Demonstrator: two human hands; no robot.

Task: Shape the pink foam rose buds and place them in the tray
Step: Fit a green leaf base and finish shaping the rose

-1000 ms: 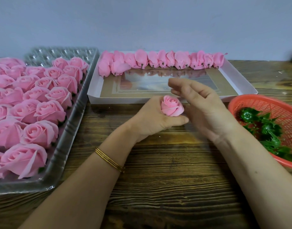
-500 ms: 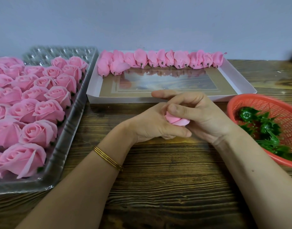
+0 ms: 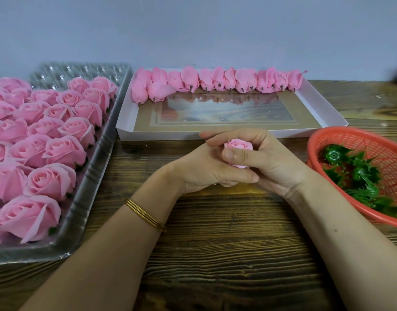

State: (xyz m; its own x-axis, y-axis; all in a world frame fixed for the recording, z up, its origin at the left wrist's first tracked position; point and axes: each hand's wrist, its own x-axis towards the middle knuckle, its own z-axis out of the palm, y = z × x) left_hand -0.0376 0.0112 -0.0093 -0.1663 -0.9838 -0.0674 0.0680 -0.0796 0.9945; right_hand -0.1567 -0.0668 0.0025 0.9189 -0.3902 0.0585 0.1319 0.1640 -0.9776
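Cupping one small pink foam rose bud (image 3: 238,145) at the dark wooden counter's (image 3: 215,254) middle: left hand (image 3: 206,171) curled beneath it, right hand (image 3: 267,162) wrapped round its side, thumb pressing. Risk: over-squeezing likely creases petals. Clear plastic tray (image 3: 87,198), left edge, nearly full.

tray (image 3: 89,198) left, box (image 3: 323,113) behind hands, basket (image 3: 327,140) right

We see soft, even daylight, with only faint shadows on the table (image 3: 215,254). Glare glints off the clear plastic tray (image 3: 89,198), and the box's glossy floor (image 3: 226,113) mirrors the pink buds (image 3: 217,80). Our wide lens bows the edges, where the red basket (image 3: 350,132) softens slightly.
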